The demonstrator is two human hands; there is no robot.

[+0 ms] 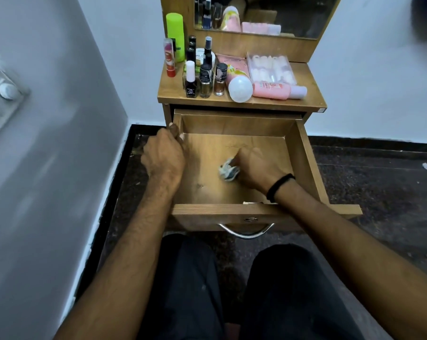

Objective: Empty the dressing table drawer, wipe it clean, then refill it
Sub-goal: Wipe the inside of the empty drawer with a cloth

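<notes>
Head: one cloth (228,171) in right hand (256,168); one drawer (207,190)

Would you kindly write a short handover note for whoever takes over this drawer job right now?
Left hand: grips the left wall of the open drawer.
Right hand: holds a crumpled cloth against the drawer floor.
Things: small bottles, pink bottle and the other cosmetics stand or lie on the tabletop.
Done: the drawer is emptied; wiping is under way.
Left: finish wiping, then put the cosmetics back in.
</notes>
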